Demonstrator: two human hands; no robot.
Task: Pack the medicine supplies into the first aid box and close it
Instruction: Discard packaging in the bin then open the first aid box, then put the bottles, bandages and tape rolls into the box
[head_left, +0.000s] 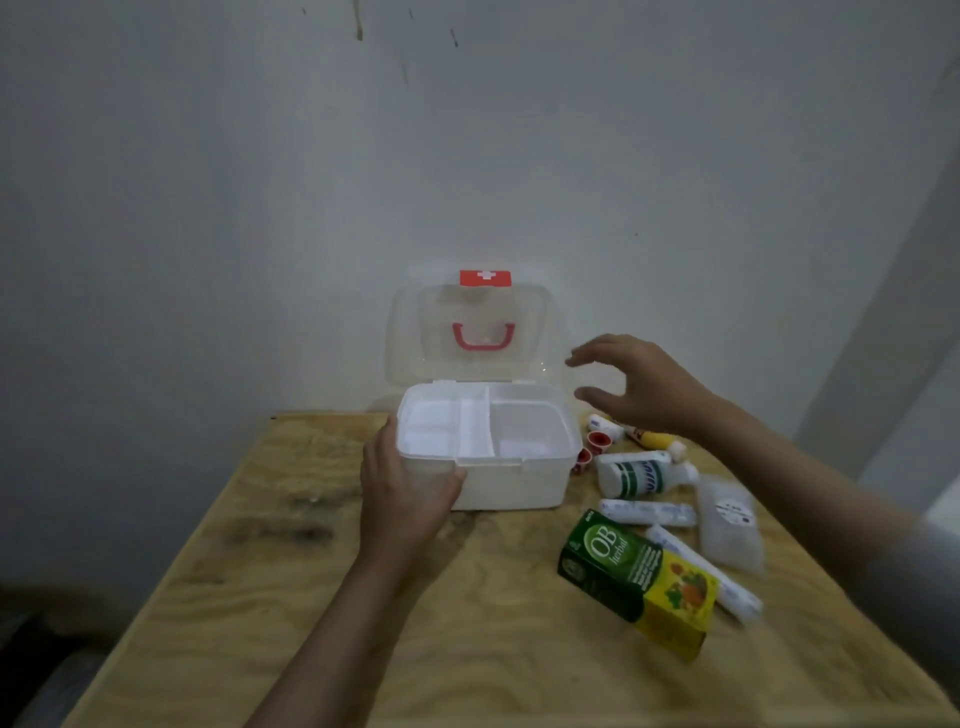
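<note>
The first aid box (488, 457) sits at the far middle of a plywood table (291, 597), a rounded white translucent plastic tub whose clear lid (467, 332) stands upright against the wall, showing a red handle (483, 336) and a red latch with a white cross (485, 278). A white divided tray (467, 423) fills its top, and every compartment in view holds nothing. The left hand (402, 493) clasps the box's near left corner, thumb on the rim. The right hand (639, 387) hovers just right of the lid, fingers spread and holding nothing. To the right lie a green and yellow OB Herbal carton (639, 582), a white bottle with green stripes (644, 473), two wrapped bandage rolls (649, 512), a frosted plastic pouch (730, 522), a yellow tube (657, 441) and small red-capped items (597, 441), too blurred to name.
</note>
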